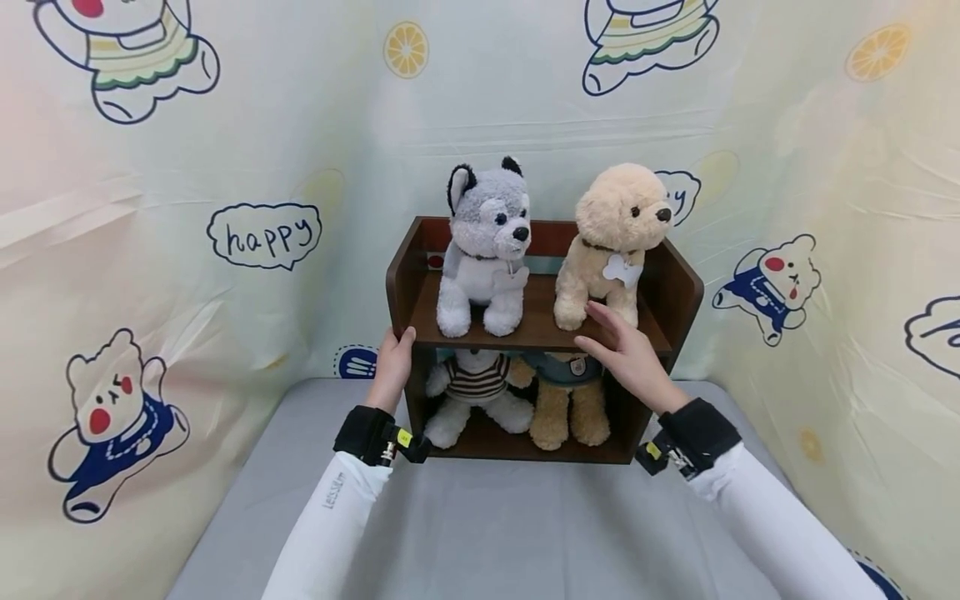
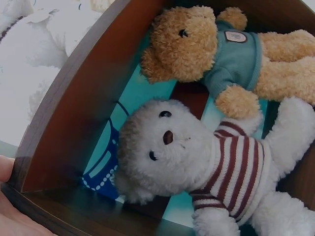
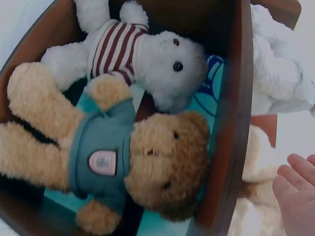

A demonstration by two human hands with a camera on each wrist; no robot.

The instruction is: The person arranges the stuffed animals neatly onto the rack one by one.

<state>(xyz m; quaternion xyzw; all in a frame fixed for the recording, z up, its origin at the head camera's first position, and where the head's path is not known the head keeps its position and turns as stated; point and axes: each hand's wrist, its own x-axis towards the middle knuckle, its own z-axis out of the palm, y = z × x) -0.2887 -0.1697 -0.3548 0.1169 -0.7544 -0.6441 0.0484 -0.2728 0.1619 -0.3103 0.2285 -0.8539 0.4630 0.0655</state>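
Observation:
A dark brown two-tier wooden shelf (image 1: 540,337) stands ahead. My left hand (image 1: 392,367) holds its left side panel at the height of the middle board, the thumb at the front edge. On the upper tier sit a grey and white plush husky (image 1: 487,217) and a beige plush dog (image 1: 622,208). My right hand (image 1: 630,362) is in front of the beige dog's paws, fingers extended; whether they touch it I cannot tell. The lower tier holds a white teddy bear (image 2: 167,142) in a striped shirt and a brown teddy bear (image 3: 162,162) in a teal shirt.
The shelf stands on a grey cloth-covered table (image 1: 495,525). Behind and on both sides hangs a pale curtain (image 1: 480,108) printed with cartoon bears, orange slices and the word "happy".

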